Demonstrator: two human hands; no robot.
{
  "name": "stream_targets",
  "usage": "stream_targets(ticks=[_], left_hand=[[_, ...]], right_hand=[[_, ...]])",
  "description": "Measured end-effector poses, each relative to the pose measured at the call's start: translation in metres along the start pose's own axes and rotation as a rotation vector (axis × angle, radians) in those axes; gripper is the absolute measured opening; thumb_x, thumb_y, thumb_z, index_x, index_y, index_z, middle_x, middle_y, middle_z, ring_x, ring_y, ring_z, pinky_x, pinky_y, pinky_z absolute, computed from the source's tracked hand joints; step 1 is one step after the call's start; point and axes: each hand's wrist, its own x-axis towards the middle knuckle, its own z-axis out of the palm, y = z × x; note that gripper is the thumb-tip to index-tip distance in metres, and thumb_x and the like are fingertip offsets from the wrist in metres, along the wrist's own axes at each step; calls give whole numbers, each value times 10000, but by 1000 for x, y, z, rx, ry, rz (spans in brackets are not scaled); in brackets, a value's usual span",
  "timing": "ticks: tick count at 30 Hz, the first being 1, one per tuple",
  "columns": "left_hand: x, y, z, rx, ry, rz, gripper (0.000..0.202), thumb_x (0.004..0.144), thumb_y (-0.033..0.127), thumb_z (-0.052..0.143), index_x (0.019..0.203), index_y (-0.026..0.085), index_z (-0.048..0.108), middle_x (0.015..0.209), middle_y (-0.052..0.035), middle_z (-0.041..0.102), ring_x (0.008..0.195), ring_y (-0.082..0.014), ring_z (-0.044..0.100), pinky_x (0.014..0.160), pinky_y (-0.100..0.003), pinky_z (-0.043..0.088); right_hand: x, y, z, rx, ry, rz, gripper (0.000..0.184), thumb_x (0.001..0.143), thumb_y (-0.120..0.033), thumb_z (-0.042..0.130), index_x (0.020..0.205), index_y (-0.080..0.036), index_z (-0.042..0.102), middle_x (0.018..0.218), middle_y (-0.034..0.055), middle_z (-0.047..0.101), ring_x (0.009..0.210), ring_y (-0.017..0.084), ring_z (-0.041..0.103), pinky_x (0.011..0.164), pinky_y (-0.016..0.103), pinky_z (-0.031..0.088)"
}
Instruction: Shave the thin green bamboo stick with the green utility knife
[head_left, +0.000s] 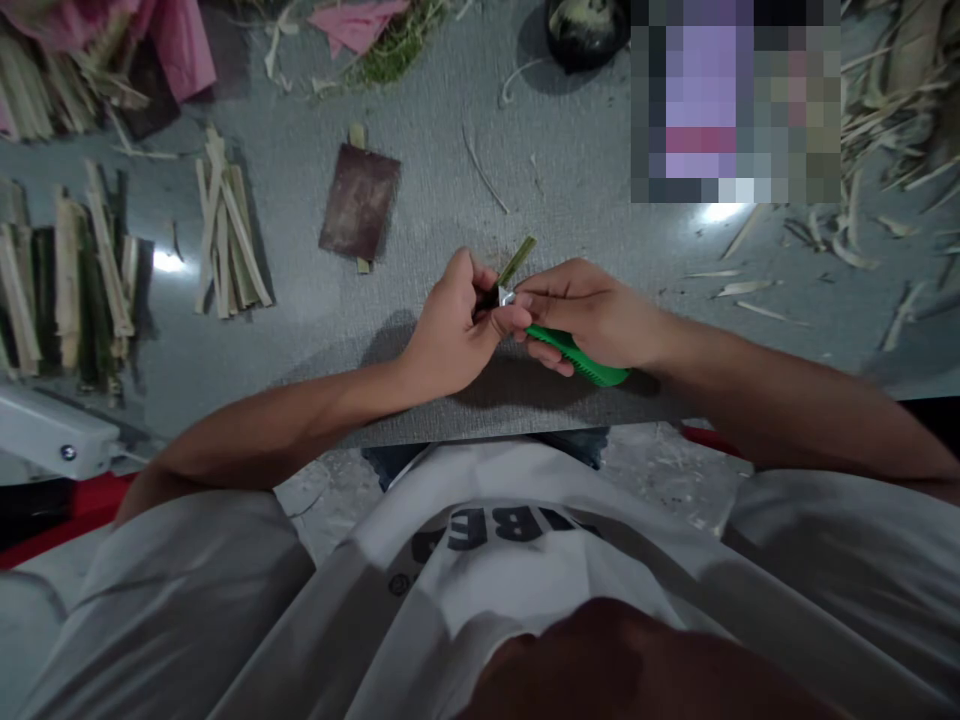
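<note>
Between my two hands a thin greenish bamboo strip (517,260) slants up and to the right. My left hand (461,330) is closed around its lower end, which the fingers hide. A green-handled utility knife (581,358) lies in the grip of my right hand (592,310). Its metal tip meets the strip close to my left thumb, and most of the blade is covered by fingers. Up and to the left, a dark brown sandpaper piece (360,203) rests on the table over another short strip (357,136).
Bundles of cut strips (229,235) and more strips (71,280) lie on the left. Shavings (825,230) litter the right side. A dark round object (586,32) stands at the back, near pink cloth-like scraps (358,22). A white box (56,430) sits at the left edge.
</note>
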Motion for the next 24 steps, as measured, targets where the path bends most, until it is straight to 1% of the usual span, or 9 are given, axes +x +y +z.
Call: stream_targets(ticks=[2,4,7,9,12,15,18,21,24], left_hand=[[0,3,0,29,11,-34,759,1082,949,894,1173,296,519,928,63,516,760,-141,601,702,-319,509],[1,7,1,47,28,-45,729,1107,917,892,1160,293,518,914,66,502,776,-148,620,726,-322,516],[3,9,1,59,46,-13,694,1139,886,875,1122,295,510,878,74,466,762,-152,605,719,-327,507],[4,9,1,57,64,11,687,1148,883,863,1102,296,509,868,75,445,749,-152,589,707,-331,501],[4,10,0,26,67,-1,712,1124,905,876,1087,297,508,860,79,422,719,-145,553,683,-331,480],[4,15,1,-35,36,-62,760,1073,933,921,1076,301,498,837,90,397,675,-132,507,645,-319,435],[4,23,2,-77,25,-124,808,1027,950,960,1056,306,472,814,100,377,654,-129,495,620,-312,412],[3,25,2,-81,35,-141,821,1023,965,953,1048,309,460,810,98,398,659,-135,524,613,-319,421],[1,17,2,-58,59,-111,810,1020,1000,916,1066,311,493,822,76,463,706,-157,556,629,-346,460]], right_hand=[[-1,-1,2,-16,11,5,644,1276,-701,888,894,-244,644,664,5,595,520,144,501,448,278,438],[-1,-2,4,-36,25,-9,649,1282,-725,876,911,-240,657,667,3,606,519,143,516,457,279,436],[-1,0,7,-60,51,-68,661,1298,-756,845,931,-236,667,649,-12,617,503,135,537,470,265,440],[-1,2,8,-70,77,-105,653,1306,-750,838,942,-234,671,638,-25,617,497,127,537,479,251,450],[-1,3,6,-56,61,-114,660,1294,-752,857,941,-229,665,650,-32,613,500,121,528,465,237,452],[-1,2,1,0,-35,-37,695,1264,-776,889,916,-228,641,678,-31,586,515,123,526,446,238,450],[0,2,-4,44,-94,9,674,1267,-739,895,907,-229,640,696,-27,569,536,129,525,440,238,458],[2,5,-5,55,-81,-12,632,1282,-668,892,899,-233,640,687,-26,583,541,130,515,444,233,475],[2,6,0,42,-33,-56,645,1286,-718,875,924,-226,670,654,-36,600,494,120,503,434,233,458]])
